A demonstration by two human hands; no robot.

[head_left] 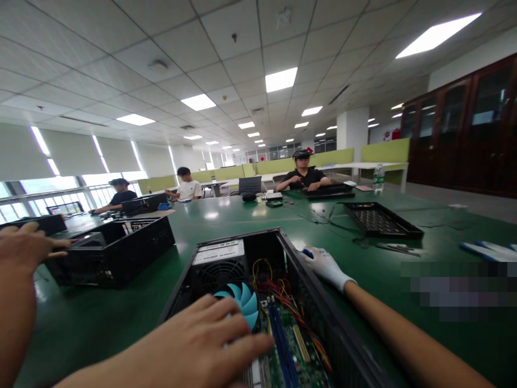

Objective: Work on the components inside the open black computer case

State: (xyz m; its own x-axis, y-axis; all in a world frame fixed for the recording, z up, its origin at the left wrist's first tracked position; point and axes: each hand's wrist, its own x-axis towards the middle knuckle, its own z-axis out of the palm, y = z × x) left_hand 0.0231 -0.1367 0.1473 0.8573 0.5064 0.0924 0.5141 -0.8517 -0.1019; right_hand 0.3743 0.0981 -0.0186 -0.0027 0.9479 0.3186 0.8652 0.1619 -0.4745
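Left hand (197, 337): bare, fingers loosely spread, holding nothing visible. It's above the cyan fan (243, 302) in the black computer case (341, 328), fingertips toward the circuit board (291, 328). Contact vs hover: can't tell, bit blurred and the hand hides what's under it.

Right hand (325, 268): white glove, beside the case's outer wall, up by the far corner. Grip or just resting, can't tell, fingers partly hidden.

Case sits on the green table (230, 215), between the hands, open side up. Beyond the left fingers: power supply (220, 264). Off their tips: blue slots (281, 339), then red and yellow cables (297, 307).

Progress, my read: mid-job. Done: case opened. Fan, power supply and board all in it. Left: wiring is loose and untidied, no cover on the open side.

Past the gloved fingers: metal tools (399, 248), perforated black panel (379, 222). Far left of the bare fingers, a co-worker's hand (24, 245) is at a second case (141, 250).
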